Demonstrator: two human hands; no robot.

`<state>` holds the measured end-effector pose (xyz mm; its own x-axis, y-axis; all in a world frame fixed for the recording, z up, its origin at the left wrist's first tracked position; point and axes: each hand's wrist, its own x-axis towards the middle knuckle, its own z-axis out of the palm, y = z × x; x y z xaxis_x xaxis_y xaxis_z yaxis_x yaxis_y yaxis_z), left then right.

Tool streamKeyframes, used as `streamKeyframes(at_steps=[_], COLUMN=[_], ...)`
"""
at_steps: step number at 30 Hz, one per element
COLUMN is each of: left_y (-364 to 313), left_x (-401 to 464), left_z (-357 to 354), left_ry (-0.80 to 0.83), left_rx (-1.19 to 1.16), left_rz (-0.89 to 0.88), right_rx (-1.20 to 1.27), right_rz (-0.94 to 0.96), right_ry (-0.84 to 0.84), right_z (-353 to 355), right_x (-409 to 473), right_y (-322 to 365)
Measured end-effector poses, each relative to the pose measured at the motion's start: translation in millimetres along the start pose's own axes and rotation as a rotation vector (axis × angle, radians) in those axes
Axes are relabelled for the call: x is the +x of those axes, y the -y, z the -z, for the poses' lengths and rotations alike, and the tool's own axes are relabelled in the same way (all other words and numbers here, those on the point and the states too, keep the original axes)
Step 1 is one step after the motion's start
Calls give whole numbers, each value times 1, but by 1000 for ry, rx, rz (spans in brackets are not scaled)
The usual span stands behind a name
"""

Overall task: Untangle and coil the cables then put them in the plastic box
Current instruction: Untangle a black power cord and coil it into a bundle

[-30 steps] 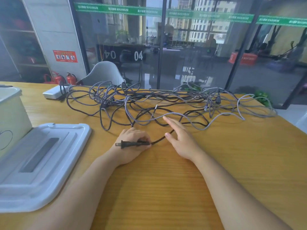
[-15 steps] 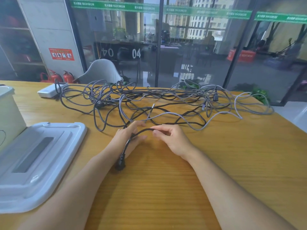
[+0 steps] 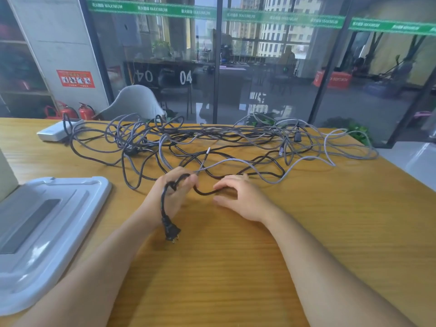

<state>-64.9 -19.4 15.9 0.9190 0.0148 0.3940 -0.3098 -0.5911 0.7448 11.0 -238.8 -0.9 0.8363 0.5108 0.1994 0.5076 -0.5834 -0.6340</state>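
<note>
A tangle of grey and black cables [image 3: 212,142] sprawls across the far half of the wooden table [image 3: 236,267]. My left hand [image 3: 173,197] holds a black power cable [image 3: 205,191] that loops over its fingers; the plug [image 3: 171,230] dangles below the wrist, just above the table. My right hand [image 3: 240,197] is curled around the same black cable a little to the right, close to the table top. The plastic box [image 3: 6,171] shows only as a pale wall at the far left edge.
The box's white lid [image 3: 47,220] lies flat at the left, near my left forearm. A white power adapter [image 3: 55,132] sits at the back left. A grey chair [image 3: 134,102] and glass wall stand behind the table.
My left hand has turned and lifted, so the black cable now loops over its fingers with the plug hanging down. My right hand moved from flat on the table to curling round the cable.
</note>
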Motion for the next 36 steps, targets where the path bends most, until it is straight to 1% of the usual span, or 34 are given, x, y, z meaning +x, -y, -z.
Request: streamKeyframes(at_steps=[1,2,3,4,6,8,11,13,15,16,18,20,23,27,30,32,34,36], left_y=[5,9,12,11,7,7,12,17,19,20,21,19,19,21,30,44,66,64], left_x=[2,3,2,2,0,0,1,0,0,0,2,2,4,1,4,15,28,24], left_z=[0,1,0,-1,-4,-7,-8,-8,-6,-5,-7,-8,-9,-9,-12,-15,-19,-20], left_ry=[-16,-13,2,13,29,38,46,23,8,1,-26,-43,-35,12,29,52,81,140], left_rx=[19,38,41,54,98,88,87,72,33,-3,-15,32,32,38,46,68,30,41], left_rz=[28,17,30,55,42,16,3,-15,4,17,29,29,13,-76,-112,-84,-100,-86], right_rx=[-135,-194,-199,-174,-55,57,105,19,-191,-259,-298,-251,-57,25,112,149,152,148], right_rz=[9,11,11,15,46,83,140,124,31,-14,-27,16,58,170,295,362,398,405], right_ry=[8,6,-17,-54,-95,-29,73,39,-25,-50,-87,-93,-53,-78,-15,-12,-48,-86], right_z=[4,6,6,3,-7,-20,-28,-19,-1,8,18,12,4,5,-5,-14,-20,-20], right_x=[0,0,0,-1,-2,-4,-5,-1,2,3,3,2,-1,-7,-14,-16,-14,-13], right_y=[-6,-10,-11,-8,5,22,32,18,-3,-12,-19,-14,-5,11,36,46,51,52])
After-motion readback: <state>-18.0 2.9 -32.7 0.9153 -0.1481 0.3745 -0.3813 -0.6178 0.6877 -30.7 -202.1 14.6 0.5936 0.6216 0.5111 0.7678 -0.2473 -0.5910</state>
